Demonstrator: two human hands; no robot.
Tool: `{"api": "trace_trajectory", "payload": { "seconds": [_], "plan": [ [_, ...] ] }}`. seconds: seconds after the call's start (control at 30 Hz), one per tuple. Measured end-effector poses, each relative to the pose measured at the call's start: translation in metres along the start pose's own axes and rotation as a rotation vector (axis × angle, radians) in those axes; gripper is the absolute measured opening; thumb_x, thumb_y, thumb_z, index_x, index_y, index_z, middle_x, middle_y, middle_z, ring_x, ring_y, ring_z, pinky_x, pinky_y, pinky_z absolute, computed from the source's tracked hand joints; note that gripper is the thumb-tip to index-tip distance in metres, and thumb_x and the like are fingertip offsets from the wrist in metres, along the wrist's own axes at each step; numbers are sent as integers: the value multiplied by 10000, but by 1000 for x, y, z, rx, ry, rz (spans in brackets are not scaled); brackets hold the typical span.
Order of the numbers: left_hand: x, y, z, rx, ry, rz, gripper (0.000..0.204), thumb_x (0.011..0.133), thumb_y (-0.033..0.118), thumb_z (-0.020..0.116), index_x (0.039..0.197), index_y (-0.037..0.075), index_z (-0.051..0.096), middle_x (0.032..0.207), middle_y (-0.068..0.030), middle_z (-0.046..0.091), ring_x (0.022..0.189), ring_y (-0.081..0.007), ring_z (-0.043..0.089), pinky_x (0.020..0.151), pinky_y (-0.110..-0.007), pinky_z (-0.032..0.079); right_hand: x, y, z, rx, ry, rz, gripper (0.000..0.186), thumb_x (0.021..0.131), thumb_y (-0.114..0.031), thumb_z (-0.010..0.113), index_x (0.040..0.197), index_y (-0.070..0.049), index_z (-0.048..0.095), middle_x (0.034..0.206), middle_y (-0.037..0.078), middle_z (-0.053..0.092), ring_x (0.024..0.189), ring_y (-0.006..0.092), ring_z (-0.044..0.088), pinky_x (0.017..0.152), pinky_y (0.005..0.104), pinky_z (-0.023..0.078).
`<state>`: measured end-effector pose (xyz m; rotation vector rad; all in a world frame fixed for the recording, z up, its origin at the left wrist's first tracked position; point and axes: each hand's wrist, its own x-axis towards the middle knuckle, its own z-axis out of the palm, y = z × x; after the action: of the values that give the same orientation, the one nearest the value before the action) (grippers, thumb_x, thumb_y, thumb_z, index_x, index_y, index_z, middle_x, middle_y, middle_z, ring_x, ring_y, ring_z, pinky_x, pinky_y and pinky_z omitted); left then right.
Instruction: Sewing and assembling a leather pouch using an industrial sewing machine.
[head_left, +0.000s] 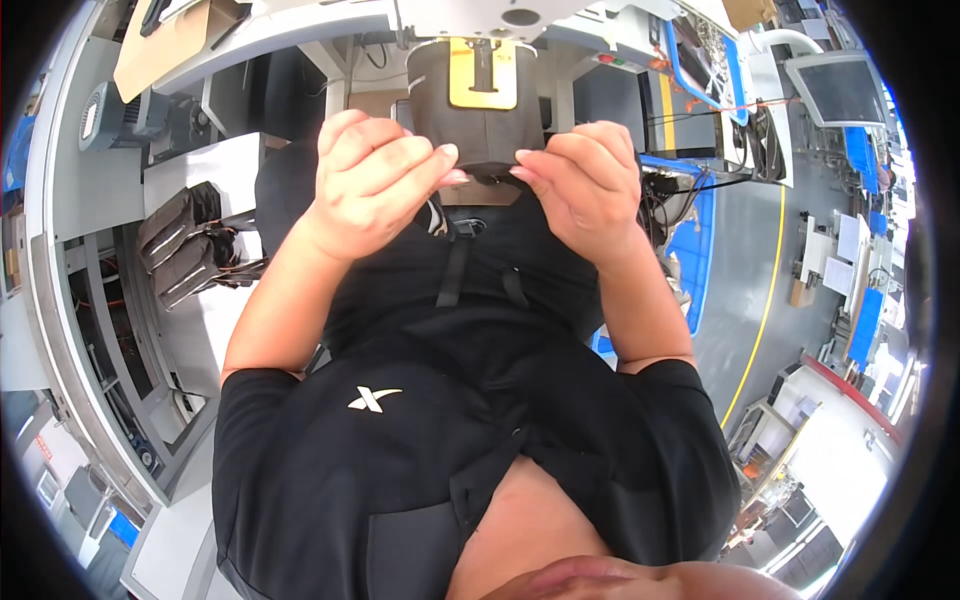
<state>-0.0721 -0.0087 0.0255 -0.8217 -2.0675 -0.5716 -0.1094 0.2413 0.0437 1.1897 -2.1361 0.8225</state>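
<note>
A dark black pouch-like piece (474, 135) sits under the white machine head (460, 15), a yellow slotted plate (498, 85) lying over its upper middle. My left hand (380, 180) pinches the lower left edge of the black piece, and my right hand (590, 185) pinches its lower right edge, both with fingers curled. The undersides of the fingertips are partly hidden. Black straps (448, 285) with a buckle show in my lap below the piece.
Dark padded items (185, 245) lie stacked on a white surface at left, beside a grey motor (105, 120). At right are cables, a blue bin (688, 260), a monitor (835, 85) and a floor with a yellow line (770, 300). The machine table's edge (230, 60) runs along the top.
</note>
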Motion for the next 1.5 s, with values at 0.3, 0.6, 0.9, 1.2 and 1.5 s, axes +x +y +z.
{"api": "trace_trajectory", "payload": {
  "seconds": [0.3, 0.6, 0.9, 1.2, 1.5],
  "plan": [
    [-18, -40, 25, -506, -1, -851, 346, 1054, 290, 527, 1180, 18, 701, 1150, -115, 686, 1111, -245, 614, 995, -380, 461, -13, 41, 23, 649, 101, 784, 329, 1042, -233, 553, 1274, -21, 654, 1229, 74, 662, 1087, 174, 618, 928, 319, 481],
    [-68, -44, 74, -1084, -129, -1422, 661, 1089, 559, 384, 1328, -6, 630, 1345, -125, 639, 1287, -221, 553, 1094, -378, 423, -25, 35, 64, 1221, 25, 1437, 529, 1097, -418, 457, 1448, -29, 529, 1367, 101, 626, 1238, 210, 585, 1056, 368, 453],
    [-60, 1, -3, -1776, -346, -1085, 569, 930, 469, 719, 1234, -8, 661, 1167, -43, 684, 1079, -126, 595, 949, -298, 452, -61, 6, -4, 1561, -52, 1136, 510, 1057, -326, 533, 1418, 34, 525, 1348, 129, 637, 1212, 263, 624, 1043, 399, 476],
    [8, -3, -31, -1422, -432, -428, 857, 913, 706, 629, 1270, -73, 626, 1314, -214, 596, 1181, -331, 589, 1004, -451, 461, -55, -24, -29, 909, 121, 772, 479, 1041, -314, 555, 1374, 30, 558, 1321, 168, 651, 1175, 304, 650, 1005, 445, 520],
    [11, 22, -22, -1559, -78, -627, 477, 1100, 450, 440, 1022, -1, 574, 923, -28, 547, 884, -137, 490, 807, -318, 445, -7, -84, -28, 1050, -352, 23, 445, 977, -285, 681, 1177, 111, 644, 1226, 275, 662, 1123, 401, 671, 936, 525, 548]
  ]
}}
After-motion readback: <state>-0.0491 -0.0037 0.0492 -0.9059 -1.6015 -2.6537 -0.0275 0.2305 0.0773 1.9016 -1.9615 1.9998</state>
